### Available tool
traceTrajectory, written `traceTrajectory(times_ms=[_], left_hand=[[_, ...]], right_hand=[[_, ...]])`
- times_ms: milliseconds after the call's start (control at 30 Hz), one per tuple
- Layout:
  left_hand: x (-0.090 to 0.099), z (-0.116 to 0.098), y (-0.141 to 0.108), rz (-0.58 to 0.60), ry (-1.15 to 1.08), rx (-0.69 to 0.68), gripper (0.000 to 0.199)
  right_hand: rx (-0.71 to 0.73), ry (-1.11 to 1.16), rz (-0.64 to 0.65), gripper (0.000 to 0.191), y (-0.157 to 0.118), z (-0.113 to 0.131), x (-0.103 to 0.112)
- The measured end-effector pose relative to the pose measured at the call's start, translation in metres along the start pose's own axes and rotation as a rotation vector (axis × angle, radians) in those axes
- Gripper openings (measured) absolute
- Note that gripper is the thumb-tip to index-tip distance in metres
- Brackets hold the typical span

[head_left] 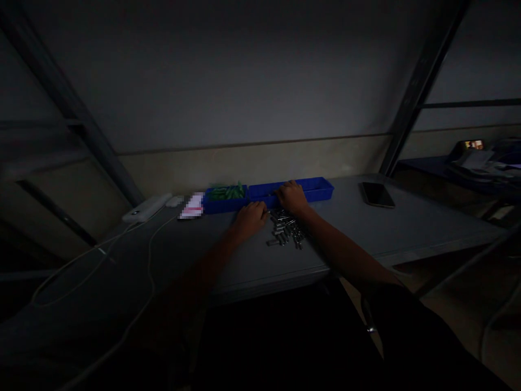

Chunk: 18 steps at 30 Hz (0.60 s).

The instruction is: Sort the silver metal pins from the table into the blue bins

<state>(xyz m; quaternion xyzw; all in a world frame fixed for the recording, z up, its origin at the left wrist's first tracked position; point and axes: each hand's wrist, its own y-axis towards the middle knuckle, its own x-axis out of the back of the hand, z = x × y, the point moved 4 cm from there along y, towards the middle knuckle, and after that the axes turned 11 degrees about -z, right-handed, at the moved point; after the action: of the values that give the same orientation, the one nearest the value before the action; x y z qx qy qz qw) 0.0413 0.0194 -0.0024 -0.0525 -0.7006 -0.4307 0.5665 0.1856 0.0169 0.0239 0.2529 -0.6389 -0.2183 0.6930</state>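
My left hand (251, 218) rests at the front of a long blue tray (321, 191), fingers curled and pressed together near small metal cylinders. What its fingertips hold is too dark to make out. Over the tray's front wall reaches my right hand (291, 196), closed, its fingertips pointing down to the left inside; anything in them is hidden. A loose pile of shiny metal cylinders (285, 229) lies on the grey table (244, 266), below and between both hands. Left of the long tray, touching or almost touching it, stands a smaller blue bin (226, 205) with green slender pieces (228, 192).
A dark phone (378, 194) lies at the right of the table. On the left are a phone with a blurred screen (192, 206), a white power strip (147, 209) and trailing white cables (150, 255). Metal posts (419, 92) rise behind the table.
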Motion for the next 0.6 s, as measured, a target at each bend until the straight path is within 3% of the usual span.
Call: traceTrajectory(times_ms=[133, 267, 367, 600], left_hand=[[0.002, 0.009, -0.007, 0.006, -0.009, 0.086, 0.018], [0.001, 0.018, -0.005, 0.001, -0.066, 0.078, 0.016], [0.004, 0.027, 0.001, -0.045, -0.256, 0.120, 0.015], [0.014, 0.046, 0.005, -0.177, -0.705, 0.409, 0.024]], right_hand=[[0.035, 0.044, -0.037, 0.034, -0.004, 0.010, 0.006], [0.098, 0.123, -0.062, 0.031, -0.006, 0.022, 0.008], [0.193, 0.216, -0.003, 0.028, -0.007, 0.032, 0.003], [0.289, 0.320, 0.039, 0.029, -0.015, 0.045, 0.006]])
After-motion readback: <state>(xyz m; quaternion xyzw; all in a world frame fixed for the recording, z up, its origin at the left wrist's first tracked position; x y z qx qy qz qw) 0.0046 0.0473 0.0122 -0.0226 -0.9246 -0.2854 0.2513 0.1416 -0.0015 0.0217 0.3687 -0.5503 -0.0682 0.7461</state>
